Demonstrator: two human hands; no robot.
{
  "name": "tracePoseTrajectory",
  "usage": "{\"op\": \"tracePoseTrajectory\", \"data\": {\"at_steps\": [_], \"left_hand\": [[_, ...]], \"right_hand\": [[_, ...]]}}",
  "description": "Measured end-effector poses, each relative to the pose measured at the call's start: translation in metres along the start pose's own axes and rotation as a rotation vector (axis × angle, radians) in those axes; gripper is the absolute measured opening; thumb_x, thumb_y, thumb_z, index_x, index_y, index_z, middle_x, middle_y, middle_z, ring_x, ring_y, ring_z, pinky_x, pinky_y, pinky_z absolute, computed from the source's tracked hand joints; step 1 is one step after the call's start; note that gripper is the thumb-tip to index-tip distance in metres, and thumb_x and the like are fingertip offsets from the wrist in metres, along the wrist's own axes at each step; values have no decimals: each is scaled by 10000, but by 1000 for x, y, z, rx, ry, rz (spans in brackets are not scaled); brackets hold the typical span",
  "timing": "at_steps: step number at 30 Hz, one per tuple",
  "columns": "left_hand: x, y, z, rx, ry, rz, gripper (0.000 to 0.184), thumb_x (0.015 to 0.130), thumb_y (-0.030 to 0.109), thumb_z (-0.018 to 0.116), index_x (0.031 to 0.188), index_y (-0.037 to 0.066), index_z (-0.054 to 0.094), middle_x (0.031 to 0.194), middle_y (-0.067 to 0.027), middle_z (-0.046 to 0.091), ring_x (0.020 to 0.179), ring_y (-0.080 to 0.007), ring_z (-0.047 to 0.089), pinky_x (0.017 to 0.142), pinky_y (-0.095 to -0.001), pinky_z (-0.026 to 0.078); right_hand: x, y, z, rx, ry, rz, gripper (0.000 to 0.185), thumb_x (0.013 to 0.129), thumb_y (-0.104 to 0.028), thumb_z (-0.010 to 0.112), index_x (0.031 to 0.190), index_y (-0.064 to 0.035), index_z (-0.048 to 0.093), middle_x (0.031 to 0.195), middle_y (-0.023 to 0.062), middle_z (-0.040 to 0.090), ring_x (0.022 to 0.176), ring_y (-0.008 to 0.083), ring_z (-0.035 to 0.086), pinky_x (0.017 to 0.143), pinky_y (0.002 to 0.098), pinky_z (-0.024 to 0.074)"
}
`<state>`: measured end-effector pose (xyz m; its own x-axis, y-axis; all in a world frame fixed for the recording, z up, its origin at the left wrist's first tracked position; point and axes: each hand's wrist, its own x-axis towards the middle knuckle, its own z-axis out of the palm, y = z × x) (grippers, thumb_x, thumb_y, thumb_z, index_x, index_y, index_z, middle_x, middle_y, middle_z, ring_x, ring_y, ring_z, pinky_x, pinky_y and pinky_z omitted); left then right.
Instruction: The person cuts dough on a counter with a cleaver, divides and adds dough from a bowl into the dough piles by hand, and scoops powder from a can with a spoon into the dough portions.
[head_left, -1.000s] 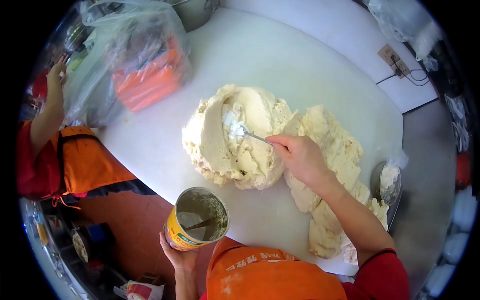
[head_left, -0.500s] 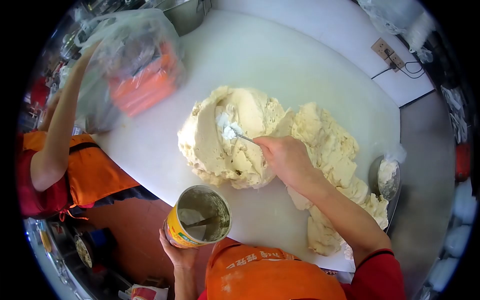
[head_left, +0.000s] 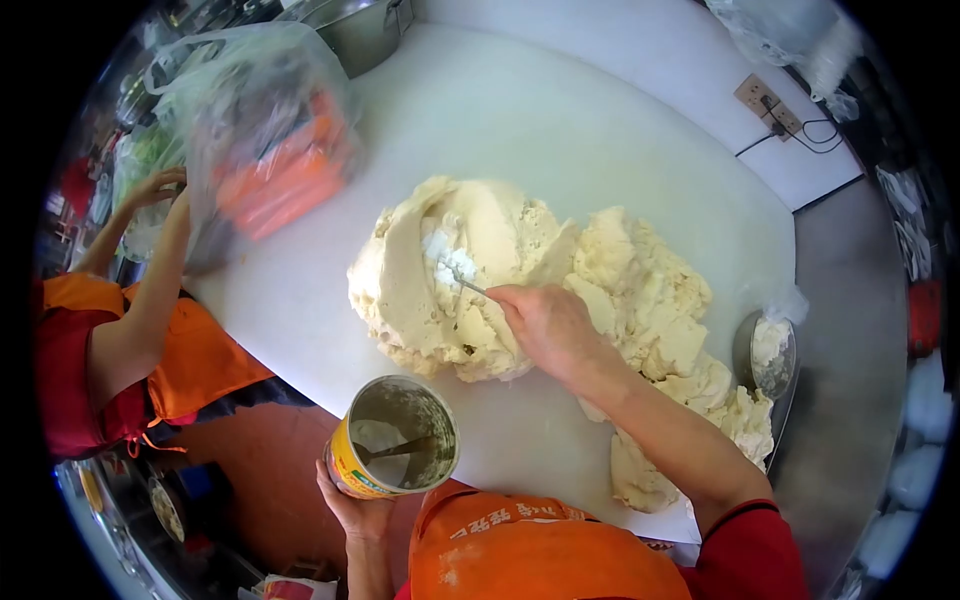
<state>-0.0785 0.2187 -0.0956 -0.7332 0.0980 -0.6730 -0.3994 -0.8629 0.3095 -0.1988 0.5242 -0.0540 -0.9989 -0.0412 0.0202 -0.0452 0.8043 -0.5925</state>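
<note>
My left hand (head_left: 352, 507) is wrapped round a yellow can (head_left: 348, 462), tilted so its mouth faces me. Inside the can lie a pale powder and a dark utensil. My right hand (head_left: 548, 325) grips the thin metal handle of a spoon (head_left: 471, 287). The spoon's head is hidden in a heap of white powder (head_left: 441, 253), which rests in a hollow on a big mound of pale dough (head_left: 403, 290). To the right, a rougher, lumpy stretch of dough (head_left: 650, 290) adjoins the mound and passes partly under my right forearm.
A co-worker's arm (head_left: 150, 290) is at the left, beside a clear plastic bag (head_left: 270, 150) with orange contents. A metal pot (head_left: 365, 35) stands at the back. On the right edge of the white worktop (head_left: 560, 110) sits a bowl of white powder (head_left: 772, 345). A wall socket (head_left: 768, 103) has a cord plugged in.
The spoon and my right hand have moved slightly left and down across the powder. The co-worker's raised hand has come down beside the bag. My left hand holds the can much as before.
</note>
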Motion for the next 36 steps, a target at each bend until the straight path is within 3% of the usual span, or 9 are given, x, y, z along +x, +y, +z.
{"op": "tracePoseTrajectory", "data": {"at_steps": [8,12,14,17,20,29,36], "left_hand": [[-2,3,-4,-36,5,43,605,862,581,510,1310,175,520,1348,-53,511,1225,-296,491,978,-523,441],[3,7,-18,-77,19,42,629,859,600,499,1331,185,502,1375,-52,481,1256,-302,453,996,-550,409],[6,8,-21,-19,2,52,629,860,605,494,1333,189,501,1383,-53,471,1270,-299,437,1003,-552,401],[9,6,-19,5,-11,62,630,862,607,488,1336,191,499,1392,-54,461,1279,-298,427,1012,-553,392],[12,4,-13,-21,-3,49,632,866,604,484,1344,191,492,1402,-56,448,1284,-305,419,1028,-558,371],[6,10,-13,8,-66,80,622,874,587,490,1355,192,482,1405,-58,446,1284,-301,412,1052,-545,342],[9,7,-18,40,-81,95,642,865,588,508,1356,176,480,1400,-61,451,1282,-304,410,1062,-542,328]], "right_hand": [[7,-10,-39,118,-18,135,218,878,-91,546,1020,-68,709,765,158,666,654,284,636,640,373,497],[20,1,-35,69,-1,55,224,876,-83,542,1028,-63,705,751,158,657,643,289,627,628,383,489],[26,-4,-32,-23,-60,72,227,876,-76,536,1029,-60,703,748,160,656,651,297,629,628,394,494],[31,-1,-10,-165,-15,-94,231,875,-66,527,1031,-54,697,740,167,654,667,312,634,630,413,503],[41,-11,2,-224,-93,-36,232,873,-59,521,1027,-53,694,739,170,656,680,323,637,632,428,508],[18,-17,-37,-102,-148,75,238,880,-68,522,1047,-53,691,749,184,658,715,319,649,697,433,506],[5,-3,-17,-14,-44,-39,242,864,-61,535,1056,-52,684,729,185,644,676,340,638,625,437,506]]}}
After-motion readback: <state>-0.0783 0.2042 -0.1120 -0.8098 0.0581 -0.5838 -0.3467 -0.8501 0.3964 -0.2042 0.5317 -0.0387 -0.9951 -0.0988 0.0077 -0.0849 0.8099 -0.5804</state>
